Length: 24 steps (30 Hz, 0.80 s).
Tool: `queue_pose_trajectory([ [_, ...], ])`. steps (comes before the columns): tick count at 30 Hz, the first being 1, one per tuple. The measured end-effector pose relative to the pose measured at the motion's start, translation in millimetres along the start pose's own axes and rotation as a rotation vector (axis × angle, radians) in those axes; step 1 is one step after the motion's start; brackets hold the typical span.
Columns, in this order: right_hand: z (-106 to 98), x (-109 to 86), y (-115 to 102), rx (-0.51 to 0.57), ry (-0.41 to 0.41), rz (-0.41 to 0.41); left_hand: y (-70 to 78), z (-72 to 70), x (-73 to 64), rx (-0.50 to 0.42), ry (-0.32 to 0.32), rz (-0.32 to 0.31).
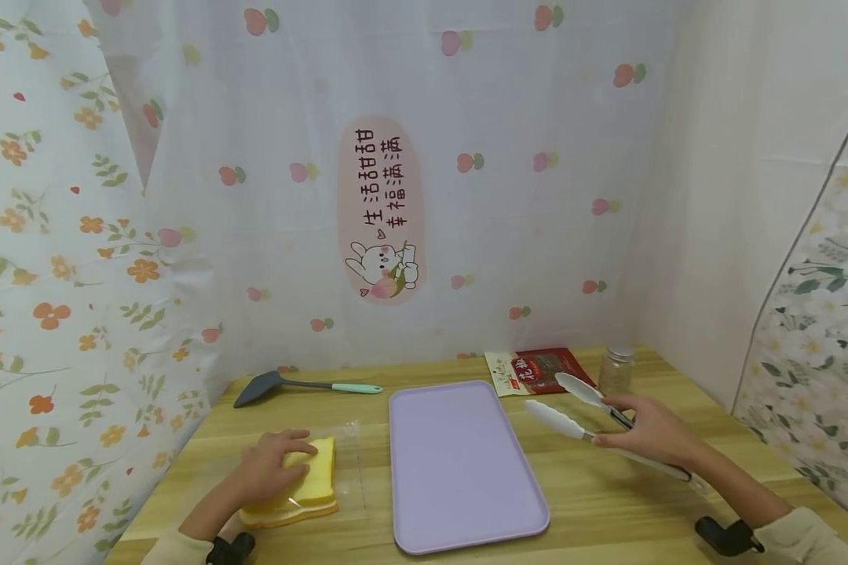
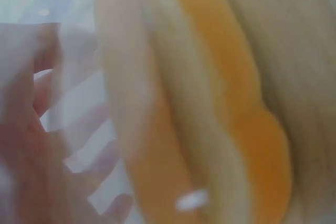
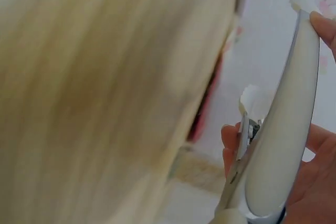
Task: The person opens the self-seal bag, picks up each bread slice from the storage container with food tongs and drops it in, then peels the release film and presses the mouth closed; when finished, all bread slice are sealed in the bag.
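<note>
My left hand rests with fingers stretched out on yellow bread slices in a clear plastic bag, left of a lilac tray. Up close in the left wrist view, the bread's orange crust fills the middle, and the left hand shows hazily behind the plastic. On the right, over the table, my right hand holds tongs with white tips spread apart, pointing toward the tray. The right wrist view shows a cream tong handle between the thumb and other fingers.
Behind the tray's left corner lies a grey spatula with a mint handle. A red spice packet and a glass jar with a metal lid stand at the back right. Printed cloth curtains close off the back and sides.
</note>
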State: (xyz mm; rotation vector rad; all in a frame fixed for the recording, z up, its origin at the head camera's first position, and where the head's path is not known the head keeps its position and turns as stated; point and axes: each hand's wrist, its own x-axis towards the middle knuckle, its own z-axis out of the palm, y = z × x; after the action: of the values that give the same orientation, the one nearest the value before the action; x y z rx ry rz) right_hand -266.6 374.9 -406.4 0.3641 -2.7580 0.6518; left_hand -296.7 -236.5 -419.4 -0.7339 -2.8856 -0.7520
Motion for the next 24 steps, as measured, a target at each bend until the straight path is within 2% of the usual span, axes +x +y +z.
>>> queue_pose_trajectory([
  [4,4,-1.4,14,-0.043,-0.009,0.022,-0.4,-4.9,0.9,0.005,-0.034,0.002],
  [7,9,-1.7,20,-0.090,-0.042,0.039,-2.3,-6.8,3.4,0.024,-0.062,0.029],
  [10,12,-2.4,21,-0.114,-0.078,0.036,-4.0,-9.7,9.9,0.015,-0.096,0.109],
  [14,16,-3.1,23,-0.130,-0.082,0.025,-0.5,-15.7,29.1,-0.108,-0.159,0.206],
  [18,20,-3.6,29,-0.153,-0.074,0.029,4.4,-17.2,49.8,-0.200,-0.216,0.183],
  [24,28,-4.1,30,-0.144,-0.101,0.030,-1.4,-10.1,64.2,-0.188,-0.227,0.144],
])
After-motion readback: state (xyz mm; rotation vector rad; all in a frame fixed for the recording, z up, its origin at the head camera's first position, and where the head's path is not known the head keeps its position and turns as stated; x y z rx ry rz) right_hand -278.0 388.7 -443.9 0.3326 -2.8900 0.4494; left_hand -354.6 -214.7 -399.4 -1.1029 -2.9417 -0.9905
